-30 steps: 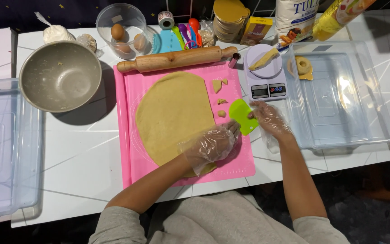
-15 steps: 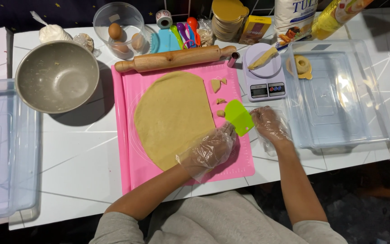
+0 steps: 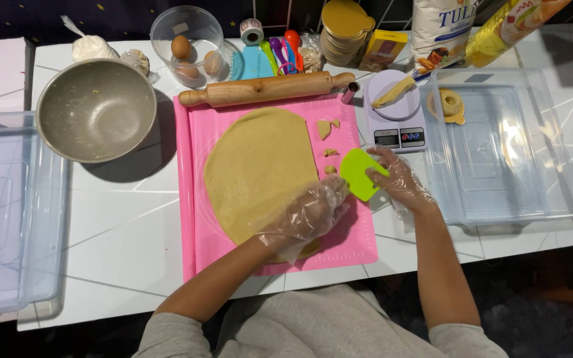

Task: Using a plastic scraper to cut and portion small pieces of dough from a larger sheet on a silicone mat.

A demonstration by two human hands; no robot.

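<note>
Nearest the front edge of the bench [image 3: 134,219], the left hand [image 3: 310,213] — in a clear plastic glove — lies on the near right rim of the rolled dough sheet [image 3: 260,176], fingers together and curled down onto the dough. Just beside it, the right hand [image 3: 399,182], gloved the same way, has its fingers clamped on a green scraper [image 3: 361,174] at the scraper's right edge; the blade tilts over the right strip of the pink mat [image 3: 193,199], close to the left fingertips. The dough sheet lies flat in the middle of the mat, which sits at the centre of the bench. A few small dough scraps [image 3: 326,127] lie on the mat beyond the scraper. To the right stands a clear plastic tray [image 3: 538,152], with a ring cutter [image 3: 450,103] in its far left corner. Farther back, a wooden rolling pin [image 3: 266,89] lies across the mat's far edge, a kitchen scale [image 3: 396,113] just right of it, a metal bowl [image 3: 95,109] to the left. Along the far edge stands a clear bowl of eggs [image 3: 190,43] — beside it, coloured measuring spoons [image 3: 283,53].
</note>
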